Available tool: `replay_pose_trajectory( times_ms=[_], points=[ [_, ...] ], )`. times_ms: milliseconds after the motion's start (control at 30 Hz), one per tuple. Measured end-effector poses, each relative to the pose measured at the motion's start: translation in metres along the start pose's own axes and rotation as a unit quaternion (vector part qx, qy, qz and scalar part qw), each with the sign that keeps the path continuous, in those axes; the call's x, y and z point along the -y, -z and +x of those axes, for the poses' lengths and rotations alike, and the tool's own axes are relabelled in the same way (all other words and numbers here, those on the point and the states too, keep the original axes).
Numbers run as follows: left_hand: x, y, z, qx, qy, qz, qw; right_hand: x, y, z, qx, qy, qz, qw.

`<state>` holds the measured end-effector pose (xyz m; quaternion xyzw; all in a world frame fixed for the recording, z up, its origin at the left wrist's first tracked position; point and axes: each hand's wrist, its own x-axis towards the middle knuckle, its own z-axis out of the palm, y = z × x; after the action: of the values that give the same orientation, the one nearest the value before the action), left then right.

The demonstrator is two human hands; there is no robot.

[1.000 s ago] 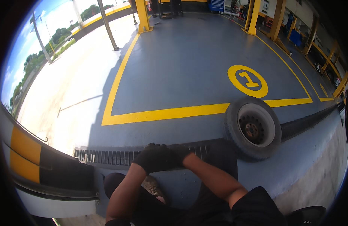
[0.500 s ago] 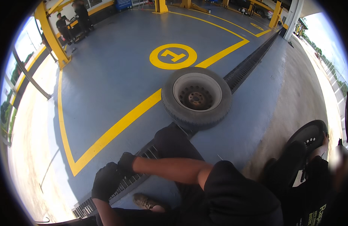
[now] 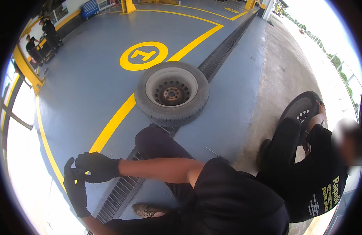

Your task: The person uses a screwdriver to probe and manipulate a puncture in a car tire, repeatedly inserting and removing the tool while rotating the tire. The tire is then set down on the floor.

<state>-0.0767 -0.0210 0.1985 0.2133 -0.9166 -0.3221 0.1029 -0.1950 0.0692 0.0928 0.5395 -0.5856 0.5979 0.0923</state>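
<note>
Both my hands wear black gloves and meet at the lower left, above the floor grate. My left hand (image 3: 76, 192) is upright, with one finger stretched up and the others reaching toward my right hand. Beside it, my right hand (image 3: 97, 167) is closed, its fingertips against the left glove; a small gap shows between the hands. What the right fingers pinch, if anything, is hidden. Ahead of my bent knee (image 3: 159, 143), a tire on a steel rim (image 3: 198, 103) lies flat, its hollow side up, apart from both hands.
At the right, a crouching person in black (image 3: 318, 172) holds another wheel (image 3: 302, 109) upright. A thin metal rod (image 3: 212, 150) lies on the floor near my arm. The drain grate (image 3: 224, 49) runs under the tire. Yellow lift posts (image 3: 26, 70) and two people stand at the far left.
My hands have risen and shifted left, and the left fingers have spread from a closed clump. The view has turned right, so the tire appears farther left.
</note>
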Motion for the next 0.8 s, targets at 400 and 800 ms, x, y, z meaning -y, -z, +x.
replay_pose_trajectory(
  times_ms=[400, 800],
  points=[
    [0.118, -0.072, 0.129, -0.007, -0.141, -0.106, 0.984, 0.196, 0.288, 0.033, -0.335, -0.150, 0.184, 0.912],
    [0.038, -0.239, 0.121, 0.380, -0.314, 0.094, 0.865, 0.610, 0.302, -0.076, -0.238, -0.105, 0.744, 0.615]
  ],
)
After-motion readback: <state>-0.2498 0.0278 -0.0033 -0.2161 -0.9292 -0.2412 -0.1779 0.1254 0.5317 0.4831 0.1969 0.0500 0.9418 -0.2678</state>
